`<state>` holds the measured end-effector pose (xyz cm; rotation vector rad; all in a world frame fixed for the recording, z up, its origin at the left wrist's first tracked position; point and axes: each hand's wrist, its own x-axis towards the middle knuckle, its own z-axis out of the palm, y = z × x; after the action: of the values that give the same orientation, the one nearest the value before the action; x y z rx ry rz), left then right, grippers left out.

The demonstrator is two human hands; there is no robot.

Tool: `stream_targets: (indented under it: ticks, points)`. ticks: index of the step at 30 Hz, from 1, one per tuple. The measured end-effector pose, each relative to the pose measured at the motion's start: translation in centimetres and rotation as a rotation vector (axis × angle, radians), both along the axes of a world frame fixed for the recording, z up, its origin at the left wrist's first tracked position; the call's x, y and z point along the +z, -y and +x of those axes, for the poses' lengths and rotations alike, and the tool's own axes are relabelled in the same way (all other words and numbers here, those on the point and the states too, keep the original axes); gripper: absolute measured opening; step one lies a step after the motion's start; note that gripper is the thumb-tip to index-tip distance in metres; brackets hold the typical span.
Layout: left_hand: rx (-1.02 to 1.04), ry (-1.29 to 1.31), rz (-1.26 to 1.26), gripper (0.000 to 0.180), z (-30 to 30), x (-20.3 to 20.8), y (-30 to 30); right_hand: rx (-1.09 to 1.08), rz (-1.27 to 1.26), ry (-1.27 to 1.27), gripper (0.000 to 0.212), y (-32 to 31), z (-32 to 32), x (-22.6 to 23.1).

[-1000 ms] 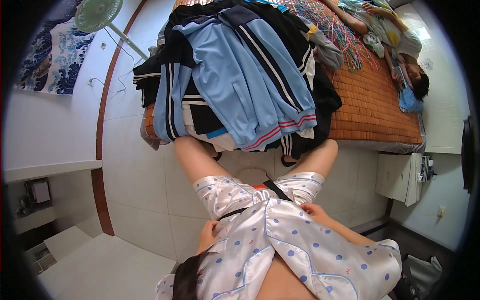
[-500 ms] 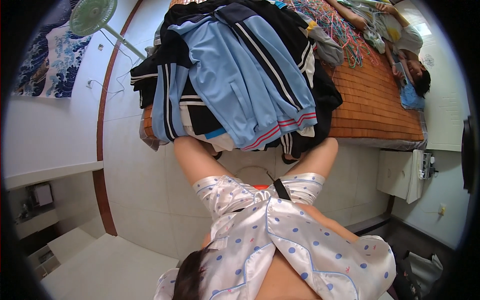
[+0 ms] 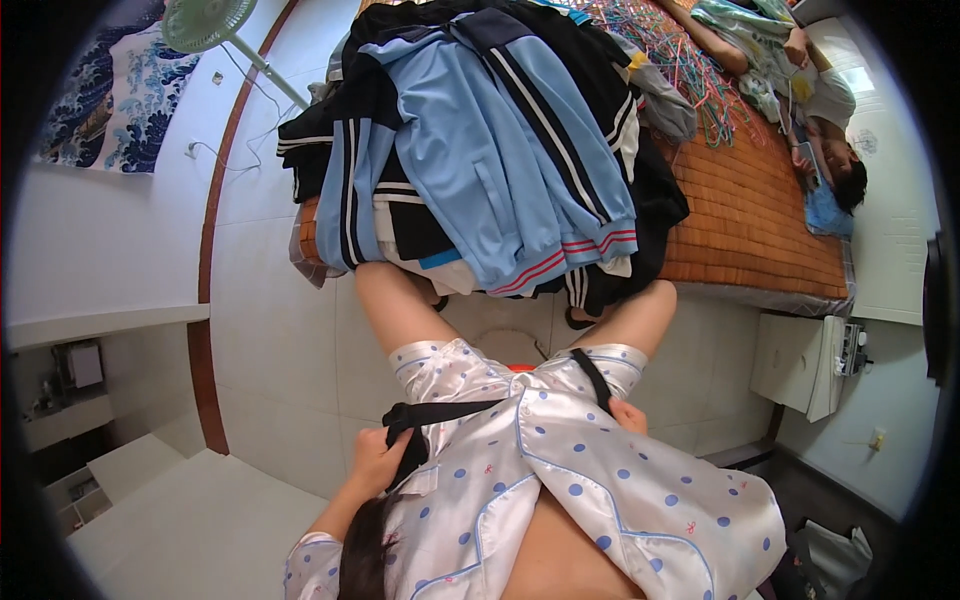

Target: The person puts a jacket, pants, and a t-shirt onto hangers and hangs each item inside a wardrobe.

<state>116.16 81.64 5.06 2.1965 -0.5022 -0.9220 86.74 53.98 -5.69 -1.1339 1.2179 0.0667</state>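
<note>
At my left side, my left hand (image 3: 375, 458) is closed around a bunched black strap (image 3: 455, 408), one length of which runs across my lap. My right hand (image 3: 628, 416) rests by my right hip, closed at the end of another black strap (image 3: 592, 376) that crosses my thigh; its fingers show only in part. Whether the two straps are one piece I cannot tell. Beyond my knees a light blue jacket (image 3: 470, 150) with dark stripes and red-striped hem lies on top of a heap of black and white clothes (image 3: 655, 200).
The heap sits at the edge of a bed with a brown slatted mat (image 3: 750, 220). Colourful tangled cords (image 3: 700, 95) lie behind it. Another person (image 3: 825, 120) lies at the far right. A green fan (image 3: 208, 22) stands far left; a white cabinet (image 3: 795, 365) is at right.
Both my hands have come into view at my sides, gripping black strap. The strap now stretches over my lap toward the left. My view has shifted slightly.
</note>
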Motion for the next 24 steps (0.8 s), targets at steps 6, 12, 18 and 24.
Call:
stream_targets:
  ticks: [6,12,18,24]
  points:
    - [-0.104,0.179,-0.194,0.019,-0.1,0.6,7.1,-0.280,-0.338,-0.164,0.029,0.7,-2.7,3.0]
    - [-0.292,0.166,-0.557,0.012,1.1,1.2,12.2,0.291,-0.545,0.065,0.029,0.1,0.4,2.8]
    - [-0.404,0.089,-0.619,0.014,3.0,2.0,11.5,0.461,-0.881,0.297,0.029,-0.5,1.8,0.6]
    - [-0.594,-0.025,-0.469,0.017,4.6,5.4,6.3,0.416,-0.684,-0.141,0.024,1.4,3.3,4.7]
